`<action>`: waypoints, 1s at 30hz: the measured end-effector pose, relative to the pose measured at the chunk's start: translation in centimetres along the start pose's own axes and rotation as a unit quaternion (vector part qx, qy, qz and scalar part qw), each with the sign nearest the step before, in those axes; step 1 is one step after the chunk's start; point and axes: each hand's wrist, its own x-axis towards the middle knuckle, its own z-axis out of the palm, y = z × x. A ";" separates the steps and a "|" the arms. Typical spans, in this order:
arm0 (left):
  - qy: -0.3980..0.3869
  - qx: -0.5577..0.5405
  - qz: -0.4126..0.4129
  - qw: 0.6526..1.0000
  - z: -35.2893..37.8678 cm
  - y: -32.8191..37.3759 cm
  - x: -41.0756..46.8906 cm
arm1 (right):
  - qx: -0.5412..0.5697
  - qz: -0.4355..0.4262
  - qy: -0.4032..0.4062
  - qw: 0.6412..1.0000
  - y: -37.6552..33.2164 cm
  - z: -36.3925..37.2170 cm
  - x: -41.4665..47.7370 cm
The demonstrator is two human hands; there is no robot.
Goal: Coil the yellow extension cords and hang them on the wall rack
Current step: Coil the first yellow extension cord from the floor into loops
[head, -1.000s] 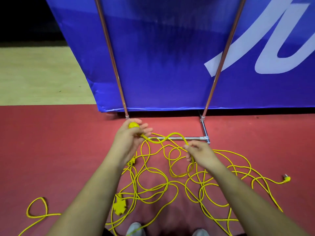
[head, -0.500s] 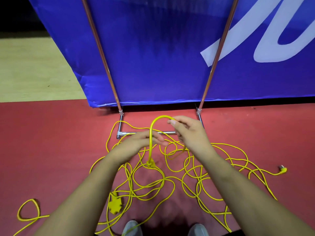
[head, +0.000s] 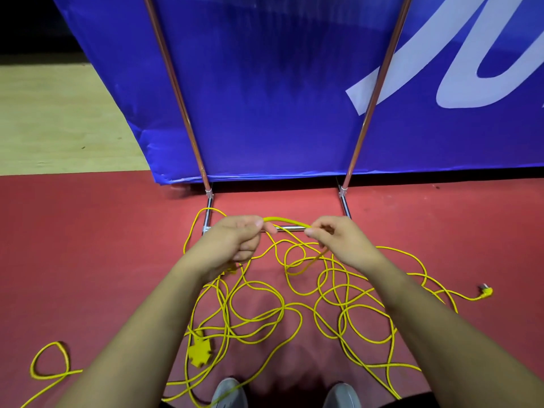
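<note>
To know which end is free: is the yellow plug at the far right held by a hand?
No, the yellow plug lies on the red floor, apart from the left hand and right hand, which grip the cord.

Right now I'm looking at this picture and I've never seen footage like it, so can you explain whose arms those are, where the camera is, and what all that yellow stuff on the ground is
There is no machine here: a person wears a camera on the head, so you look down along their arms. The left hand and right hand each grip a yellow cord, a span arching between them. More of it lies in tangled loops on the red floor, with a socket block near the shoes and a plug far right. Behind stands a blue banner on a metal stand.
</note>
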 end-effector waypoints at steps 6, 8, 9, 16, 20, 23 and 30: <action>0.035 -0.111 0.074 0.990 -1.9 1.2 -0.7 | -0.062 0.033 -0.013 0.997 3.8 -0.9 0.4; 0.042 -0.092 0.091 0.991 -2.4 1.4 -0.9 | -0.049 0.034 0.005 0.998 3.8 -1.0 0.6; 0.034 -0.066 0.086 0.994 -2.5 1.4 -1.0 | -0.030 0.035 0.023 0.999 3.9 -1.0 0.8; 0.043 -0.113 0.071 0.990 -2.3 1.2 -1.1 | -0.069 0.075 0.077 0.992 5.5 -1.2 1.0; 0.011 -0.218 0.133 0.967 -4.0 1.9 -1.5 | -0.102 0.109 0.028 0.988 6.9 -0.4 0.4; 0.031 -0.155 0.107 0.982 -4.0 1.6 -1.9 | 0.033 0.129 0.099 0.986 7.3 -0.5 0.4; 0.077 0.049 0.091 0.992 -3.9 1.4 -2.2 | 0.150 0.113 0.195 0.963 4.8 -0.3 1.3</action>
